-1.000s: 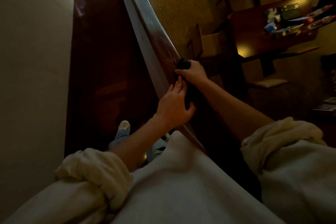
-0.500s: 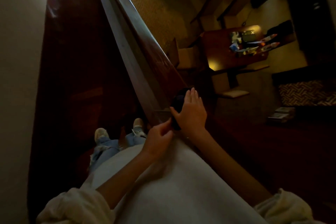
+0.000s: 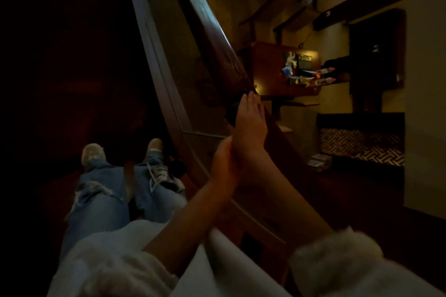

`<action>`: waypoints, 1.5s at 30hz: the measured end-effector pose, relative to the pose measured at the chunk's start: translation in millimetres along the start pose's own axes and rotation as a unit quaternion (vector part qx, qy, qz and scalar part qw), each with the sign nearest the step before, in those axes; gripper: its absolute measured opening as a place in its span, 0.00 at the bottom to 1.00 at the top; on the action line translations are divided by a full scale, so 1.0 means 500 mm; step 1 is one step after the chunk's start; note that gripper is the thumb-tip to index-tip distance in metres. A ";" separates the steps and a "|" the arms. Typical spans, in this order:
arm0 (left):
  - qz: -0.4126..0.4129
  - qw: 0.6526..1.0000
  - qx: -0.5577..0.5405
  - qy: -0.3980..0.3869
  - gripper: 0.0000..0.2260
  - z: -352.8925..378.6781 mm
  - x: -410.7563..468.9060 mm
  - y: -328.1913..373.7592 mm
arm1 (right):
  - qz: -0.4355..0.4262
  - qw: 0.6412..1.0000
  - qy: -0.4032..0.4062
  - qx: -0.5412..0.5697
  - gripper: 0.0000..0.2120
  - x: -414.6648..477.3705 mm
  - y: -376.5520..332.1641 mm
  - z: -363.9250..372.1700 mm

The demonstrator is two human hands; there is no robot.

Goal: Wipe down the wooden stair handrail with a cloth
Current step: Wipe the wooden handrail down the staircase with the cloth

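Left hand (image 3: 223, 161) grip: fingers curled beside the right wrist, can't tell if clamped on anything. Right hand (image 3: 251, 125) grip: fingers straight, together, pressing small dark cloth (image 3: 231, 113) flat on long dark polished wooden handrail (image 3: 212, 31). Prob. mid-wipe; whole rail stretch beyond the cloth looks left to do.

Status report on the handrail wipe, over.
Right hand flat, pressing dark cloth on dark wooden handrail. Left hand curled behind the right, grip unclear. Nothing on rail ahead.
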State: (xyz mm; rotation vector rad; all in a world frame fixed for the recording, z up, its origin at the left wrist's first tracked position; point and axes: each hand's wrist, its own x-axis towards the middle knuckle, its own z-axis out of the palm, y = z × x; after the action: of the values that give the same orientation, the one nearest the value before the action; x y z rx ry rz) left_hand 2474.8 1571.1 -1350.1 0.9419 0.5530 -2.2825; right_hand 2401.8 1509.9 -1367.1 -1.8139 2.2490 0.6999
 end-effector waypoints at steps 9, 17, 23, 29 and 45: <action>0.099 0.979 0.086 0.155 0.20 0.010 -0.007 -0.022 | -0.009 0.990 -0.128 -0.051 0.44 -0.063 0.050 -0.030; 0.174 0.937 0.267 0.141 0.23 0.054 0.111 0.038 | -0.025 0.988 -0.128 -0.083 0.38 -0.006 0.034 -0.026; 0.224 0.917 0.294 0.147 0.17 0.022 0.159 0.061 | -0.030 0.992 -0.093 -0.086 0.35 0.015 0.011 -0.001; 0.276 0.897 0.307 0.157 0.19 0.007 0.147 0.023 | -0.046 0.997 -0.016 -0.062 0.35 -0.015 0.033 0.007; 0.306 0.868 0.366 0.137 0.20 0.013 0.235 0.143 | -0.025 0.997 -0.063 -0.038 0.30 0.098 -0.015 -0.007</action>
State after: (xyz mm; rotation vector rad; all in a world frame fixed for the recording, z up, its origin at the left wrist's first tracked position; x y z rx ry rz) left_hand 2452.9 1471.5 -1442.8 1.5418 -0.5185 -1.7535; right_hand 2397.6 1464.0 -1386.1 -1.7989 2.1173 0.8740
